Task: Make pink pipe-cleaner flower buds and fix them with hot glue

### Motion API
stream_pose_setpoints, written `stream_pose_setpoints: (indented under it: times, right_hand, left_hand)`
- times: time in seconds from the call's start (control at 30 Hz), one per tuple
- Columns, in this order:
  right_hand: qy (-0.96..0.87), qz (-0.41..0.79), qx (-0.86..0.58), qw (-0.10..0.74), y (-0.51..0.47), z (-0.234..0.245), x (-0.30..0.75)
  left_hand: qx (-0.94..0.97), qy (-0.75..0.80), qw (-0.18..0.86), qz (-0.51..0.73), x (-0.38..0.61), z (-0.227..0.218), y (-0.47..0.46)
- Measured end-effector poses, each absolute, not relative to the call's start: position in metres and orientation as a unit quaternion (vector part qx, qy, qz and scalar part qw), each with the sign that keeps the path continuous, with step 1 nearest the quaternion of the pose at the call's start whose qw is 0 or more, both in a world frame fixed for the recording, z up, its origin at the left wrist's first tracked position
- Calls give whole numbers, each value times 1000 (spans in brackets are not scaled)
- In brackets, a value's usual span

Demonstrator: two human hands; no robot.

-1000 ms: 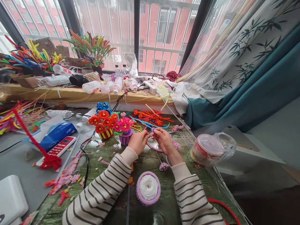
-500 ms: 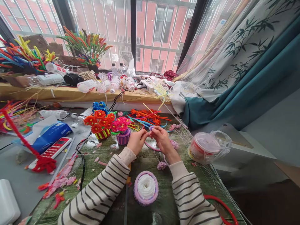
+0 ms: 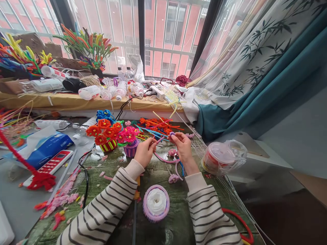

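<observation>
My left hand (image 3: 144,151) pinches a pink pipe cleaner (image 3: 160,140), whose free end points toward the other hand. Between the fingertips of my right hand (image 3: 182,148) is a small purple pipe-cleaner coil (image 3: 172,134). The hands are apart above the table. Under them lie a pink pipe-cleaner loop (image 3: 163,159) and pink pipe-cleaner flowers (image 3: 174,178). Nearer to me, between my forearms, stands a round lilac pot (image 3: 156,212) with white filling. Just left of my left hand is a purple striped pot (image 3: 131,149) of pink flowers.
Orange flowers in a yellow-red pot (image 3: 108,146) and blue flowers (image 3: 104,115) stand back left. Orange pipe cleaners (image 3: 163,127) lie behind my hands. A plastic-wrapped tub (image 3: 219,158) and thin wires (image 3: 231,190) are right. A red calculator (image 3: 51,166) and tissue pack (image 3: 49,148) lie left.
My hands have moved apart from each other. The pink pipe cleaner and the purple coil, which were close together, are now separate, one in each hand. The view has shifted slightly.
</observation>
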State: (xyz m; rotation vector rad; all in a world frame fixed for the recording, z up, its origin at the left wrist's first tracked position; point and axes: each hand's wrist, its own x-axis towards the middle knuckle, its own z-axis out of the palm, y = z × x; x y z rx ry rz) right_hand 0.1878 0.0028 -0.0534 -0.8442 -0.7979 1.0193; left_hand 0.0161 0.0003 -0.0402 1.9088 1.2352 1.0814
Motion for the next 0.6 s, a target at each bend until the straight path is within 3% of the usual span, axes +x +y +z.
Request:
stream_pose_setpoints:
  times: [0.3,0.6]
  right_hand:
    - [-406,436,-433,676,5,-57,194]
    - [-541,377,-472,585,2,-62,187]
  left_hand:
    - [689,454,382,416,17,-49,6]
    - [679,460,365,441,15,-44,6]
